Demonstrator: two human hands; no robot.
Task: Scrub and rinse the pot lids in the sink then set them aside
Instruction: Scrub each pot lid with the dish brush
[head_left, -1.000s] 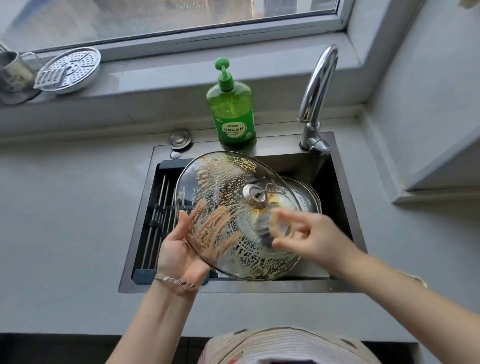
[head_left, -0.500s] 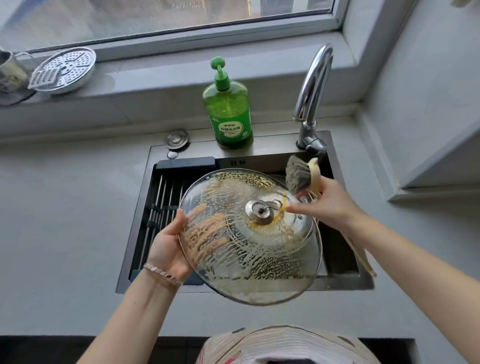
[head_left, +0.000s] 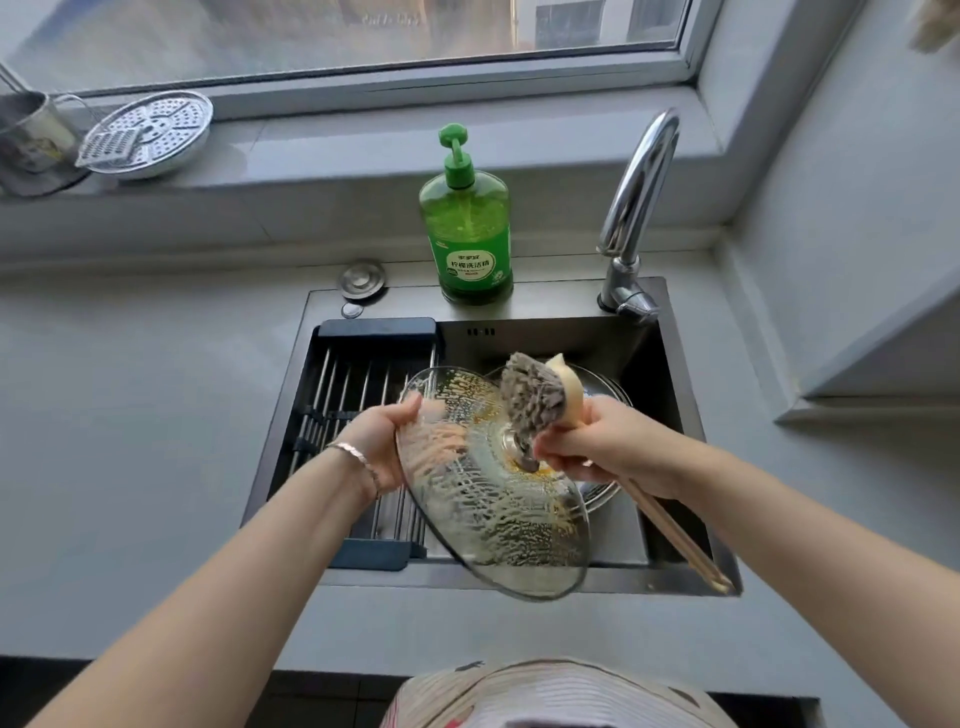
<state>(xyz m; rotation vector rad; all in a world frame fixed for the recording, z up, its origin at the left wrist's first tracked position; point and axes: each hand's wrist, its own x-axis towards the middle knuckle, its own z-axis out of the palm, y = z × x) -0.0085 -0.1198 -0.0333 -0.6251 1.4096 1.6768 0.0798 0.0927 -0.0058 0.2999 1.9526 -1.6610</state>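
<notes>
A soapy glass pot lid (head_left: 498, 514) with a metal knob is held tilted over the dark sink (head_left: 550, 574). My left hand (head_left: 384, 441) grips its upper left rim, thumb on top. My right hand (head_left: 608, 447) holds a long wooden-handled dish brush (head_left: 535, 397), bristles pointing up and resting against the lid's centre near the knob. The handle sticks out toward the sink's front right corner. A second lid (head_left: 605, 392) lies in the basin behind, mostly hidden.
A green dish soap bottle (head_left: 467, 228) and a chrome faucet (head_left: 636, 208) stand at the sink's back edge. A roll-up drying rack (head_left: 358, 395) covers the sink's left part. A perforated steamer plate (head_left: 150, 132) and a grater rest on the windowsill.
The lid has swung from facing me to steeply tilted, its near rim dropping over the sink's front edge. My left hand moved up onto the top rim. The brush came onto the knob area.
</notes>
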